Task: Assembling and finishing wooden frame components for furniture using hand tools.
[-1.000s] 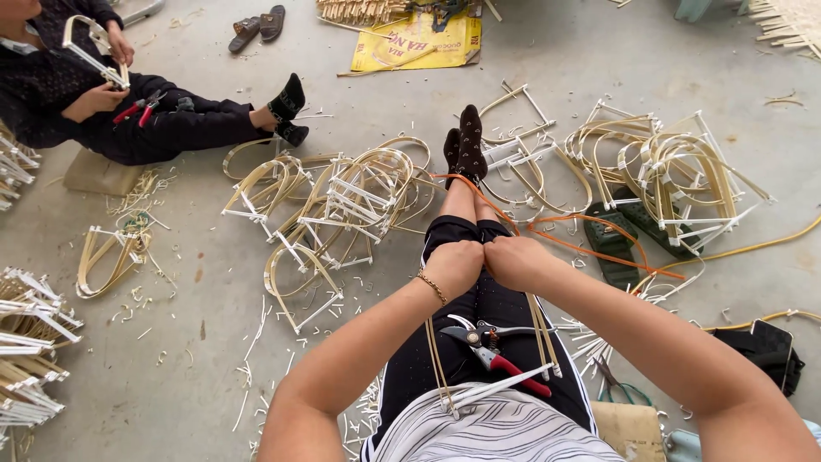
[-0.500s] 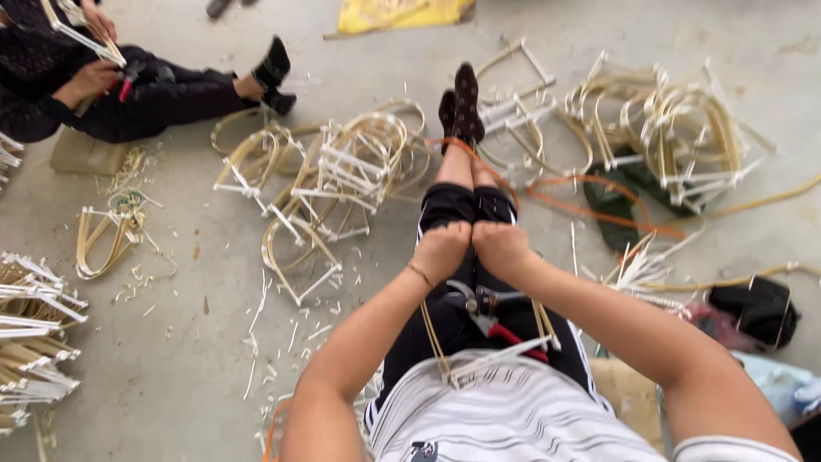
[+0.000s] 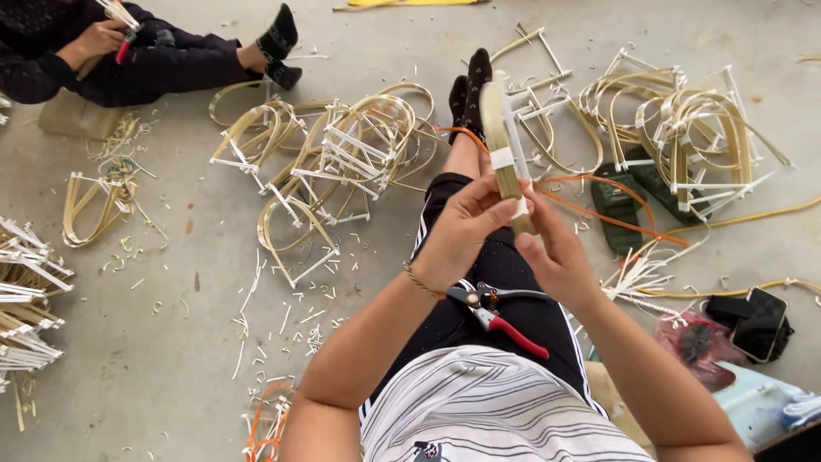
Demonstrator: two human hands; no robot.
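**Bamboo frame held upright between both hands**

I hold a curved bamboo strip frame [image 3: 503, 145] upright above my lap. My left hand [image 3: 462, 233] grips its lower end from the left, the fingers [image 3: 489, 190] closed around the strip just below a white binding band. My right hand [image 3: 558, 255] meets the same end from the right, the fingers together and pressed against the strip's lower tip. The frame rises from the fingers toward my black-socked feet [image 3: 469, 85].

The lowest part of the frame is covered by both hands, so I cannot tell how it ends. My right thumb is hidden behind the strip.

A pair of red-handled pruning shears [image 3: 496, 312] lies on my lap, just below the left wrist, apart from both hands.

An orange cord [image 3: 599, 210] runs across the concrete floor [image 3: 171, 342] on my right. Piles of finished bamboo frames [image 3: 342, 154] lie ahead on the floor. At the upper left another person [image 3: 103, 51] sits, cut off by the picture edge. A dark pouch [image 3: 753, 316] lies at the right; its contents cannot be made out.
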